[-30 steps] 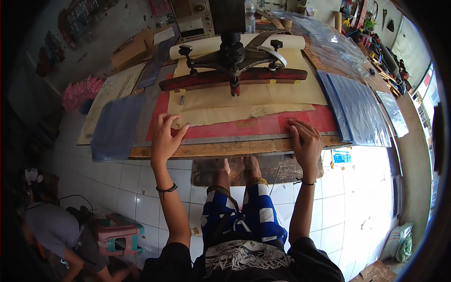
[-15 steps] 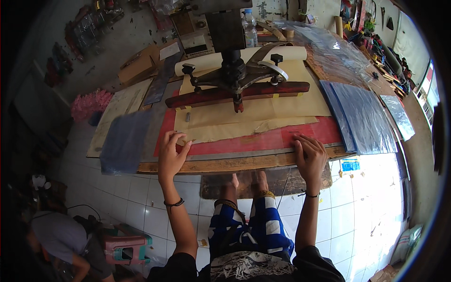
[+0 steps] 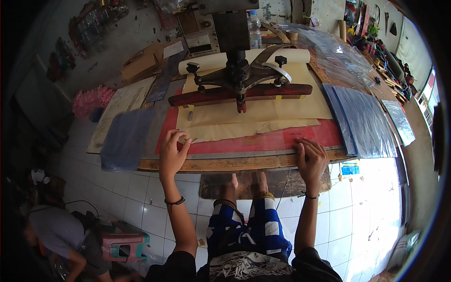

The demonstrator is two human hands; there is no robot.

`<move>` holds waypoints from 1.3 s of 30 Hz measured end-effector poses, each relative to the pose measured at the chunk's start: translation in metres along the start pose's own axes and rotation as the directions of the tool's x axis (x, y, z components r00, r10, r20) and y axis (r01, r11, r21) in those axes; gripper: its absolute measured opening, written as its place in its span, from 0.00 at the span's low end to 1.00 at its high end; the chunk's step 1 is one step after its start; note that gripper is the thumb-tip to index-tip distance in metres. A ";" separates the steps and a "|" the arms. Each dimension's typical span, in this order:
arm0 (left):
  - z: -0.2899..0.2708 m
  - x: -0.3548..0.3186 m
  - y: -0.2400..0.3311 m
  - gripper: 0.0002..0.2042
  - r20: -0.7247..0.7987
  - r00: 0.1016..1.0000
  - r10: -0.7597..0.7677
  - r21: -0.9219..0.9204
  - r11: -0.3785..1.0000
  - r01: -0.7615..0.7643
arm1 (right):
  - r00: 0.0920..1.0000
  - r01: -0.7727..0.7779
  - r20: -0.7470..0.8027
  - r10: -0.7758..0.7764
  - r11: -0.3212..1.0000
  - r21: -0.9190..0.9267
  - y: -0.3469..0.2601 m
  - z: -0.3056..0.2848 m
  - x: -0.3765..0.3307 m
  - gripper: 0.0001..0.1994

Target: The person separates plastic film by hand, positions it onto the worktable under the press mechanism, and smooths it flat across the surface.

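Note:
My left hand (image 3: 173, 154) is at the front left of the worktable, its thumb and forefinger brought close together over the edge of a red sheet (image 3: 225, 144). Whatever lies between those fingertips is too thin or clear to make out. Toward the front right, my right hand (image 3: 312, 160) has curled fingers and a thumb resting on the same red layer; what they grip, if anything, is hidden. Tan paper (image 3: 263, 110) with a torn front edge covers the red sheet's middle. Above it hangs a dark metal press head (image 3: 237, 77) with a long red bar (image 3: 197, 99).
Bluish plastic sheets (image 3: 127, 141) lie at the table's left, and a stack of clear blue sheets (image 3: 364, 122) at its right. A pale roll (image 3: 291, 56) stands behind the press. Another person (image 3: 58, 235) bends near a red and green stool (image 3: 123, 246) at lower left.
Both hands keep nearly the same place and pose on the table. The whole view has shifted slightly. The press and sheets show no movement of their own.

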State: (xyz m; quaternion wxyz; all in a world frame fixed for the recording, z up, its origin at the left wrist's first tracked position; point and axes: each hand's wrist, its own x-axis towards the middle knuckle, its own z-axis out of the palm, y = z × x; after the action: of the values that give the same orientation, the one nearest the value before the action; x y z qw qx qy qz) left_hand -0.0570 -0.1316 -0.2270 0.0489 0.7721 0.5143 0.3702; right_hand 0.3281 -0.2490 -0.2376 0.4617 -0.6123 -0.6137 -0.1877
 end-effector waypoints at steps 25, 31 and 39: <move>0.002 -0.002 0.000 0.11 -0.020 1.000 -0.013 -0.037 0.999 0.012 | 0.999 -0.026 0.023 0.026 1.000 -0.005 -0.002 0.000 -0.002 0.08; 0.000 -0.001 -0.002 0.11 -0.021 1.000 -0.006 -0.032 0.999 0.005 | 1.000 -0.014 0.026 0.014 1.000 -0.011 -0.001 0.003 -0.002 0.08; 0.002 0.001 -0.002 0.11 -0.030 1.000 0.000 -0.031 1.000 -0.001 | 1.000 -0.011 0.028 0.011 1.000 -0.008 -0.001 0.003 -0.002 0.08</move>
State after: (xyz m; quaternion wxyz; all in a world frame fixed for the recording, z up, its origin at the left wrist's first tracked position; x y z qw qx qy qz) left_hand -0.0573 -0.1294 -0.2293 0.0529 0.7657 0.5091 0.3895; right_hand 0.3262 -0.2483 -0.2402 0.4516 -0.6200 -0.6162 -0.1788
